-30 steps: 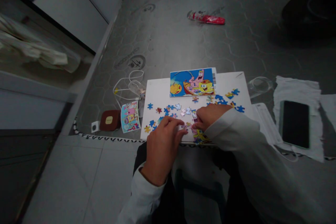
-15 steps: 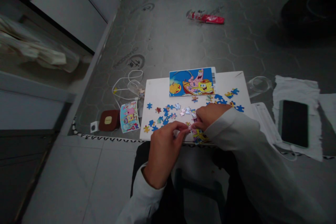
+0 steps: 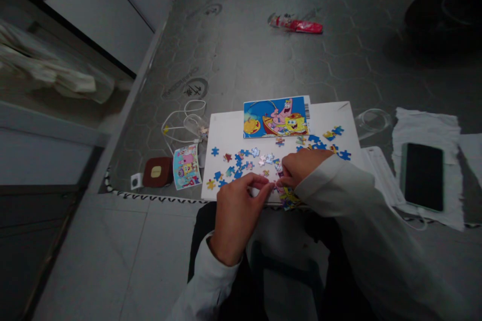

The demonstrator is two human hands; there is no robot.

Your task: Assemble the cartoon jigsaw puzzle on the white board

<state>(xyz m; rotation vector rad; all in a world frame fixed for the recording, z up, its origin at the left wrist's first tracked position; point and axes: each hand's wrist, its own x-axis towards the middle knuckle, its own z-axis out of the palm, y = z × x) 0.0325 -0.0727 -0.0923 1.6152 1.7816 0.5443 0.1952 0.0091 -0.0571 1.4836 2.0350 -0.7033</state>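
Observation:
My left hand (image 3: 239, 208) is closed in a pinch, thumb and forefinger meeting on a small jigsaw puzzle piece that is mostly hidden. Its fingertips almost touch those of my right hand (image 3: 304, 168), which is bent over a joined section of puzzle pieces (image 3: 289, 199) and grips its left edge. That section lies at the near edge of a white board (image 3: 226, 130), partly under my right hand and sleeve. Loose blue puzzle pieces (image 3: 238, 163) and a few pink ones are scattered left of my hands; more blue pieces (image 3: 314, 138) lie beyond my right hand.
A cartoon picture card (image 3: 276, 118) rests at the board's far side. To the left are a sticker sheet (image 3: 187, 166), a brown box (image 3: 157, 172) and a white cord. On the right, a phone (image 3: 422, 176) lies on white tissue (image 3: 408, 123). A red packet (image 3: 307, 26) lies farther back.
The joined section has turned slightly and its lower end has shifted right. A small loose piece beside my left fingertips now shows a little farther left. Both hands keep their pinch.

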